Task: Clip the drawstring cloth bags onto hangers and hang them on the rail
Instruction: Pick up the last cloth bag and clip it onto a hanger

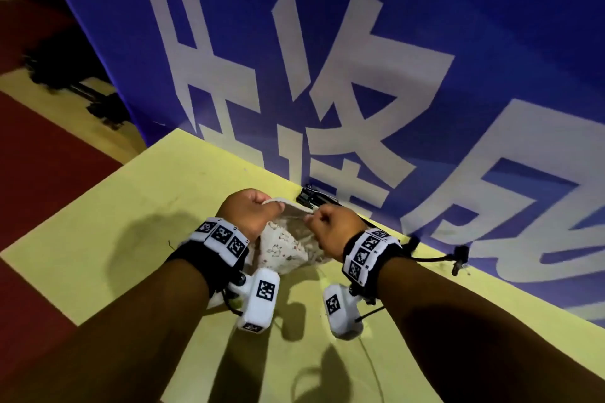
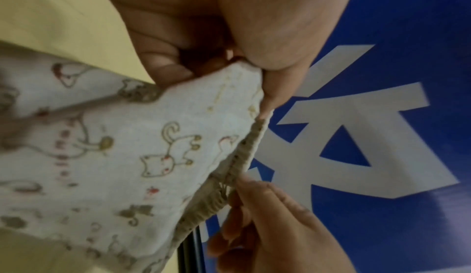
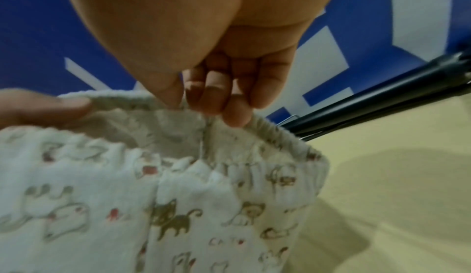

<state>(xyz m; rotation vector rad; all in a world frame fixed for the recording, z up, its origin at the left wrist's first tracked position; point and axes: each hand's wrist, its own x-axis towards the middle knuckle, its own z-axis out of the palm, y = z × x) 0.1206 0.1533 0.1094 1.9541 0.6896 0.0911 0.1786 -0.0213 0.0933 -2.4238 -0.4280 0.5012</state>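
A white drawstring cloth bag (image 1: 284, 247) printed with small cats hangs between my two hands above the yellow table (image 1: 137, 206). My left hand (image 1: 252, 209) pinches one side of its gathered rim (image 2: 251, 142). On the other side my right hand (image 1: 330, 222) pinches the rim (image 3: 270, 130) between thumb and fingers. The bag's mouth is spread a little between them. A black clip hanger (image 1: 312, 198) lies on the table just behind the hands, against the blue banner; in the right wrist view its black bar (image 3: 382, 100) runs off to the right.
A blue banner (image 1: 393, 42) with large white characters stands along the table's far edge. Another black clip (image 1: 460, 255) lies at the right by the banner. Dark equipment (image 1: 72, 75) sits on the floor at the far left beyond the red floor.
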